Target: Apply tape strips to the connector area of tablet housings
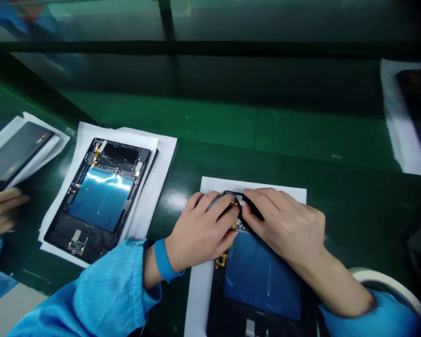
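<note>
a green counter (358, 215) spreads below. toward its near edge, an open tablet (263, 281) lies on white paper (199, 290); a second tablet (100, 196), also open, lies left on stacked sheets (157, 173). the right hand (289, 224) and left hand (199, 234) are curled, fingertips at the first tablet's far end, around a small white piece (242, 202). whether either grips it, i cannot tell. the left wears a blue band (164, 260).

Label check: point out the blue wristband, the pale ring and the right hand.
blue wristband (164, 260): head view, middle of band
pale ring (384, 277): head view, upper rim
right hand (290, 223): head view, back of hand
</note>
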`<state>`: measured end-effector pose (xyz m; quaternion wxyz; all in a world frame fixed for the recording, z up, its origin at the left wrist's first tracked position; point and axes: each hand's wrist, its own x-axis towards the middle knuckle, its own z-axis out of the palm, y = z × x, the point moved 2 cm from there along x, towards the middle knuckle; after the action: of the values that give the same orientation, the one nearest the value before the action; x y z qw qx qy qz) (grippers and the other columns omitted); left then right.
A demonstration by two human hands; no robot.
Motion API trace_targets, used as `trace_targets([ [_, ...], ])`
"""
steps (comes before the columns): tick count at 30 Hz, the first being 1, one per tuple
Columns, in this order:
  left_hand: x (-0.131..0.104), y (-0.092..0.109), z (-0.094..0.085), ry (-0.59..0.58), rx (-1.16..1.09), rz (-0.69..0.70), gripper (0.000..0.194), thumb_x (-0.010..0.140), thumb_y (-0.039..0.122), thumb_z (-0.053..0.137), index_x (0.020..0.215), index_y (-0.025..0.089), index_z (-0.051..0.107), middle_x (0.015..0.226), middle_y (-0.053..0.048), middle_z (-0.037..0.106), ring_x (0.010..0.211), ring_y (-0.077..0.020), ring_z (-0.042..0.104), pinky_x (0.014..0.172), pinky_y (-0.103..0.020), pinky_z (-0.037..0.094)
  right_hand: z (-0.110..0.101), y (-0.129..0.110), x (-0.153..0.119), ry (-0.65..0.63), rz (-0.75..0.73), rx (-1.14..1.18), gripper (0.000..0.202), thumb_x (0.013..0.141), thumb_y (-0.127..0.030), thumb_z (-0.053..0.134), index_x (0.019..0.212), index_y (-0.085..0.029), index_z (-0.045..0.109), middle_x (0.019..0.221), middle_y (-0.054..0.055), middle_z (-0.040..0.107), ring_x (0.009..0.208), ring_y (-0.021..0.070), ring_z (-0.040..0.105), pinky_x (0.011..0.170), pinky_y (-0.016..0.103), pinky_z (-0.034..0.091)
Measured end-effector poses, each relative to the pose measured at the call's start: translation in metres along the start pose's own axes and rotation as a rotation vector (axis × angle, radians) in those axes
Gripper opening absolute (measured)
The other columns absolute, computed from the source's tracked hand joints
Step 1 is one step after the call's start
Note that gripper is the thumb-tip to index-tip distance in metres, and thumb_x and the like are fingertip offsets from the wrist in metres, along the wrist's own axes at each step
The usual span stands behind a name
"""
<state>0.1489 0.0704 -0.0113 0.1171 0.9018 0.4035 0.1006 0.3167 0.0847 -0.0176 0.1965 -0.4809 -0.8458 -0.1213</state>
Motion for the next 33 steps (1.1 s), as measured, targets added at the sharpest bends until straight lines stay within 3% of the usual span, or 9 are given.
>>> trace_targets([
  [15,-0.006,0.003,0.001,0.038,0.032,0.000,0.031,0.094,0.035,0.044,0.113,0.015,0.057,0.127,-0.009,0.054,0.114,-0.0266,0.047,0.092,-0.043,0.040,-0.001,-0.007,-0.004,-0.022,-0.129,0.038,0.011,0.088,-0.020,0.058,0.092,-0.016,0.068,0.094,0.002,0.068,0.074,0.0111,0.059,0.059,0.026,0.036],
  [19,-0.007,0.002,0.003,0.049,0.012,0.004,0.032,0.093,0.037,0.046,0.111,0.013,0.057,0.127,-0.010,0.055,0.115,-0.0264,0.046,0.093,-0.042,0.040,-0.007,-0.013,0.001,-0.112,-0.132,-0.026,0.019,0.091,-0.021,0.050,0.088,-0.015,0.068,0.094,0.004,0.066,0.069,0.0108,0.056,0.050,0.026,0.032],
  [25,-0.002,-0.003,0.004,0.059,-0.065,-0.015,0.042,0.089,0.034,0.052,0.125,0.011,0.050,0.129,-0.010,0.056,0.118,-0.0273,0.046,0.098,-0.043,0.036,-0.015,-0.024,0.012,-0.376,-0.049,-0.075,0.020,0.088,-0.017,0.047,0.080,-0.015,0.065,0.091,0.008,0.062,0.068,0.0145,0.055,0.044,0.029,0.029],
  [27,0.000,-0.004,0.003,0.044,-0.071,-0.021,0.045,0.089,0.033,0.053,0.128,0.012,0.048,0.130,-0.011,0.056,0.120,-0.0277,0.045,0.099,-0.043,0.036,-0.014,-0.026,0.011,-0.412,-0.003,-0.052,0.018,0.088,-0.015,0.047,0.084,-0.014,0.066,0.097,0.010,0.062,0.074,0.0169,0.055,0.048,0.030,0.035],
  [30,0.002,-0.004,0.001,0.025,-0.033,-0.016,0.044,0.089,0.032,0.052,0.129,0.013,0.049,0.131,-0.011,0.055,0.120,-0.0281,0.046,0.098,-0.044,0.037,-0.014,-0.026,0.006,-0.391,0.051,0.004,0.025,0.086,-0.014,0.049,0.105,-0.011,0.064,0.110,0.012,0.061,0.087,0.0213,0.055,0.060,0.032,0.045],
  [33,0.004,-0.004,-0.001,0.020,0.016,-0.004,0.040,0.090,0.032,0.052,0.126,0.015,0.052,0.132,-0.010,0.055,0.121,-0.0282,0.045,0.099,-0.044,0.037,-0.028,-0.023,-0.013,-0.335,0.045,0.103,0.035,0.088,-0.016,0.048,0.121,-0.010,0.058,0.125,0.011,0.058,0.102,0.0242,0.054,0.079,0.037,0.049],
])
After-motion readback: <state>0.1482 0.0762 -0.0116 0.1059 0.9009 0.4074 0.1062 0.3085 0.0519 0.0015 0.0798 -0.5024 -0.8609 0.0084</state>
